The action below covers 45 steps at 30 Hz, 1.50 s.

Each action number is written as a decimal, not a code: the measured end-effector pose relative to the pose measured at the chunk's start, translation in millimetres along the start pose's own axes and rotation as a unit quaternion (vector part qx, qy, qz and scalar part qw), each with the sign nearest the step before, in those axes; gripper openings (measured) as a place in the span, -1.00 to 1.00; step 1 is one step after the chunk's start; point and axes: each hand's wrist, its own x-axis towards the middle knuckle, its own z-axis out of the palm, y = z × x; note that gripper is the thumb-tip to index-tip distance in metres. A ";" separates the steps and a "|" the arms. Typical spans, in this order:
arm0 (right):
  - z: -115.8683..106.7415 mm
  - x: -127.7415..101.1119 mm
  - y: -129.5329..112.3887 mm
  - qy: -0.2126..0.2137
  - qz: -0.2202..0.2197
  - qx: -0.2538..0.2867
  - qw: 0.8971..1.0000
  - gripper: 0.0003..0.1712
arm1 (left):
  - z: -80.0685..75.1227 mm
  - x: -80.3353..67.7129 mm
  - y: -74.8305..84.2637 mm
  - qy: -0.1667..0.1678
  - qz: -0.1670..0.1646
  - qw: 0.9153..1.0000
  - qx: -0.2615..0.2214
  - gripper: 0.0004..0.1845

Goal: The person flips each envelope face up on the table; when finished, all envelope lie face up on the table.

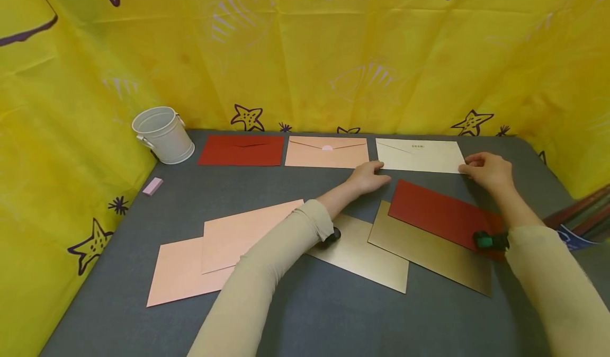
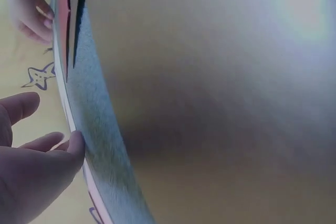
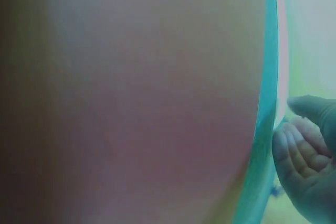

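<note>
In the head view a white envelope with a small gold print lies at the right end of the back row. My left hand is at its near left corner, fingertips right at the edge, thumb and fingers apart. At the opposite end, my right hand touches the near right corner with loosely bent fingers. The right wrist view shows that hand with its thumb and fingertips beside the envelope's end. To the left in the row lie a pink envelope and a red envelope.
Nearer me lie two overlapping pink envelopes, two gold envelopes and a red envelope on top of the right gold one. A white bucket and a small pink block are at left. Yellow cloth hangs behind.
</note>
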 end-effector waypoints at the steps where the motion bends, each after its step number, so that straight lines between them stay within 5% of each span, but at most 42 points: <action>1: 2.1 -1.3 -3.0 0.005 -0.007 0.001 1.000 -0.46 | -2.4 -2.8 -0.7 -0.002 0.001 1.000 -0.005 -0.44; 10: 22.8 -14.9 -52.8 -0.002 -0.071 0.036 0.997 -0.44 | -41.2 -43.5 -19.9 -0.035 0.007 0.997 -0.075 -0.46; 17: 51.3 -27.5 -102.3 -0.051 -0.133 0.069 0.987 -0.55 | -75.6 -87.8 -50.9 -0.056 0.010 0.997 -0.059 -0.43; 21: 73.1 -41.0 -132.8 -0.108 -0.159 0.103 0.976 -0.54 | -92.6 -116.3 -70.2 -0.072 0.033 0.997 -0.003 -0.33; 26: 102.0 -64.9 -168.0 -0.146 -0.264 0.105 0.948 -0.48 | -111.7 -158.7 -91.5 -0.101 0.049 0.990 0.085 -0.08; 31: 121.6 -88.1 -198.6 -0.189 -0.382 0.085 0.901 -0.34 | -126.2 -201.4 -109.2 -0.142 0.051 0.979 0.137 0.11; 39: 135.3 -100.9 -223.4 -0.293 -0.444 0.011 0.847 -0.04 | -147.3 -257.0 -126.9 -0.143 0.031 0.970 0.192 0.21; 45: 138.8 -101.9 -229.8 -0.319 -0.469 -0.032 0.823 0.03 | -159.9 -282.8 -144.6 -0.105 0.005 0.975 0.194 0.18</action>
